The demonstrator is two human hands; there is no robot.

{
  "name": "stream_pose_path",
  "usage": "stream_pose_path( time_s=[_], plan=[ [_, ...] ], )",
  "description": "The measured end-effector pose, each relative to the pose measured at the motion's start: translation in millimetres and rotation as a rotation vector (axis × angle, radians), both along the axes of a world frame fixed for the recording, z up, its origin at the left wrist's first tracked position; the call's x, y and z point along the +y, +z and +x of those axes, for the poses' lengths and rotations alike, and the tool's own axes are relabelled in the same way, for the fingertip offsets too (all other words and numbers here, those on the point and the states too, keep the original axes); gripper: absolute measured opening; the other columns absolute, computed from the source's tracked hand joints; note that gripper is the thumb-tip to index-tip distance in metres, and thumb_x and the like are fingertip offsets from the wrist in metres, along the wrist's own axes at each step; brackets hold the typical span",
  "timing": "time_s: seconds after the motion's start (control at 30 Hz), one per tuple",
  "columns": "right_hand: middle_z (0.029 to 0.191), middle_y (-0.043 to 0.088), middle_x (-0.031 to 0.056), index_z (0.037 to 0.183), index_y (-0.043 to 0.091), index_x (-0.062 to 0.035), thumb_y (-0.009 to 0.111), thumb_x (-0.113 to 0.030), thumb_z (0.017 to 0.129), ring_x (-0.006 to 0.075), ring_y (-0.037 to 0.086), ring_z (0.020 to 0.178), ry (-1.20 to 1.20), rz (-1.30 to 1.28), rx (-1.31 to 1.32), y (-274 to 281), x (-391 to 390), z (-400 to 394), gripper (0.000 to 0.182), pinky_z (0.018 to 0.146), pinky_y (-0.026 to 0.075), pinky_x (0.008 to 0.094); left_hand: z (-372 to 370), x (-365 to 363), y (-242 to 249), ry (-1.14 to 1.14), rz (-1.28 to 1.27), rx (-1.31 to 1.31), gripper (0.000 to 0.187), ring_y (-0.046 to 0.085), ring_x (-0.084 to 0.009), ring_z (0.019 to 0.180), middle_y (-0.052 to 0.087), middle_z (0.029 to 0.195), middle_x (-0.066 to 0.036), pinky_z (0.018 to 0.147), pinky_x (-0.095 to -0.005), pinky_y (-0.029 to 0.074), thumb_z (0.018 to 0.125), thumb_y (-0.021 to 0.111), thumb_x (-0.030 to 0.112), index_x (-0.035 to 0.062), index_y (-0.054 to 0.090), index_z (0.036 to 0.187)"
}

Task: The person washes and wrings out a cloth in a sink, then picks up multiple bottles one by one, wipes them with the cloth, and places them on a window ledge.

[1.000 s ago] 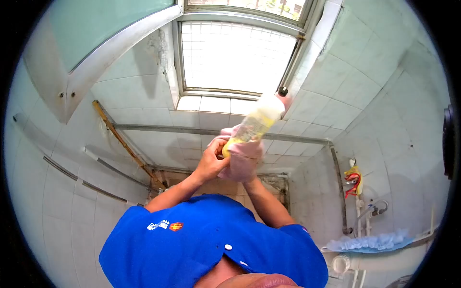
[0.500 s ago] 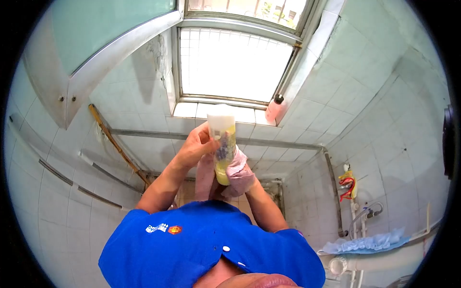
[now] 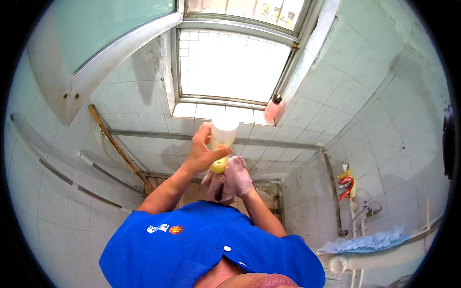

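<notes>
My left hand (image 3: 204,152) is wrapped around a bottle (image 3: 222,150) with a white end and a yellow end, its thumb lying across the front. The bottle is held up in front of my chest, its white end up and its yellow end towards me. A pinkish cloth (image 3: 236,176) covers most of my right hand (image 3: 246,185), just below and right of the bottle. Folds of the cloth hang under the yellow end; the right fingers are hidden beneath it. Whether the cloth touches the bottle is hard to make out.
A window (image 3: 230,67) is ahead, with a pink bottle (image 3: 272,108) on its sill. A wooden stick (image 3: 115,140) leans on the left wall. An open cabinet door or sash (image 3: 91,77) juts in upper left. Pipes and a blue frilly item (image 3: 367,241) are at right.
The bottle has tipped so its white end faces the camera more. The cloth and right hand have slid down from its side to below its yellow end.
</notes>
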State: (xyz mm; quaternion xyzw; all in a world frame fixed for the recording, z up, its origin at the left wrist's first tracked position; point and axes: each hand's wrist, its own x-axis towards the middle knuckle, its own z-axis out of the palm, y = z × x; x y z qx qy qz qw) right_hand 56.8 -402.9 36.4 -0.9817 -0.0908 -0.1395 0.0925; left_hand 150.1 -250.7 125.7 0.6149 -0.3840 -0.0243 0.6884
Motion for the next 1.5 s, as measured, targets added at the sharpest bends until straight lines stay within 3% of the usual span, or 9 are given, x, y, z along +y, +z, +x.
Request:
stream_pose_path(
  time_s=[0.2, 0.4, 0.57, 0.77, 1.07, 1.17, 1.23, 1.37, 1.5],
  plan=[
    [0.113, 0.053, 0.0086, 0.116, 0.053, -0.0004, 0.062, -0.012, 0.086, 0.0128, 0.048, 0.105, 0.035, 1.387, -0.219, 29.5, 20.7, 3.3, 0.033, 0.089, 0.044, 0.0284, -17.8, -9.1, -4.5, 0.337, 0.140, -0.355, 0.062, 0.057, -0.0263, 0.097, 0.053, 0.105, -0.011, 0.084, -0.0368, 0.048, 0.070, 0.083, 0.018, 0.0046, 0.053, 0.122],
    [0.124, 0.050, 0.0040, 0.135, 0.042, -0.0059, 0.081, -0.010, 0.076, 0.0160, 0.049, 0.112, 0.082, 1.321, -0.500, 73.7, 33.7, -14.6, 0.071, 0.096, 0.043, 0.0303, -46.5, -17.1, -15.9, 0.285, 0.024, -0.454, 0.056, 0.056, -0.0338, 0.096, 0.055, 0.104, -0.015, 0.083, -0.0398, 0.047, 0.075, 0.075, 0.013, 0.0081, 0.053, 0.126],
    [0.121, 0.053, 0.0048, 0.131, 0.046, -0.0043, 0.080, -0.015, 0.078, 0.0175, 0.052, 0.110, 0.067, 1.566, -0.373, 49.5, 26.8, -12.2, 0.065, 0.095, 0.044, 0.0312, -44.6, -8.6, -21.7, 0.258, 0.074, -0.452, 0.055, 0.057, -0.0316, 0.098, 0.056, 0.107, -0.015, 0.083, -0.0378, 0.047, 0.074, 0.074, 0.008, 0.0077, 0.056, 0.125],
    [0.120, 0.053, 0.0074, 0.131, 0.046, -0.0038, 0.081, -0.016, 0.077, 0.0197, 0.053, 0.110, 0.037, 1.230, -0.507, 56.0, 19.2, -19.5, 0.065, 0.095, 0.045, 0.0334, -52.0, -5.9, -18.9, 0.163, 0.024, -0.356, 0.060, 0.058, -0.0267, 0.097, 0.056, 0.106, -0.013, 0.083, -0.0351, 0.048, 0.069, 0.079, 0.010, 0.0048, 0.057, 0.124],
    [0.119, 0.053, 0.0105, 0.127, 0.043, 0.0012, 0.056, -0.030, 0.096, 0.0191, 0.054, 0.105, 0.285, 1.551, -0.405, 63.3, 5.7, -21.9, 0.046, 0.094, 0.045, 0.0339, -57.4, -5.3, -14.0, -0.113, 0.070, -0.114, 0.069, 0.054, -0.0163, 0.106, 0.054, 0.111, -0.005, 0.094, -0.0304, 0.045, 0.067, 0.084, 0.007, 0.0029, 0.054, 0.129],
    [0.116, 0.055, 0.0117, 0.125, 0.045, 0.0012, 0.046, -0.036, 0.101, 0.0179, 0.054, 0.103, -0.010, 1.292, -0.389, 71.5, 6.4, -27.5, 0.044, 0.091, 0.045, 0.0338, -58.1, -7.1, -15.0, -0.123, 0.088, -0.117, 0.067, 0.054, -0.0153, 0.108, 0.054, 0.113, -0.004, 0.096, -0.0306, 0.044, 0.068, 0.082, 0.004, 0.0027, 0.054, 0.128],
    [0.113, 0.057, 0.0115, 0.120, 0.049, 0.0017, 0.038, -0.037, 0.103, 0.0169, 0.054, 0.102, 0.347, 1.630, -0.355, 73.4, 4.3, -26.3, 0.043, 0.089, 0.045, 0.0329, -60.0, -6.9, -17.6, -0.187, 0.071, 0.018, 0.065, 0.054, -0.0149, 0.109, 0.055, 0.113, -0.003, 0.096, -0.0307, 0.044, 0.068, 0.081, 0.003, 0.0027, 0.054, 0.127],
    [0.112, 0.058, 0.0110, 0.114, 0.054, 0.0025, 0.037, -0.039, 0.103, 0.0161, 0.054, 0.101, 0.213, 1.761, -0.475, 75.5, 19.4, -32.2, 0.046, 0.086, 0.046, 0.0318, -60.5, -10.0, -16.3, -0.296, 0.029, 0.219, 0.062, 0.055, -0.0137, 0.110, 0.058, 0.115, -0.002, 0.097, -0.0313, 0.044, 0.068, 0.078, 0.001, 0.0024, 0.054, 0.125],
    [0.111, 0.055, 0.0107, 0.123, 0.044, 0.0043, 0.063, -0.043, 0.086, 0.0190, 0.053, 0.103, 0.162, 1.331, -0.447, 56.6, 13.9, -38.8, 0.062, 0.092, 0.045, 0.0335, -66.9, -10.4, -1.1, -0.244, -0.014, 0.240, 0.066, 0.055, -0.0146, 0.110, 0.059, 0.117, -0.005, 0.097, -0.0320, 0.044, 0.069, 0.080, 0.006, 0.0012, 0.051, 0.128]
  ],
)
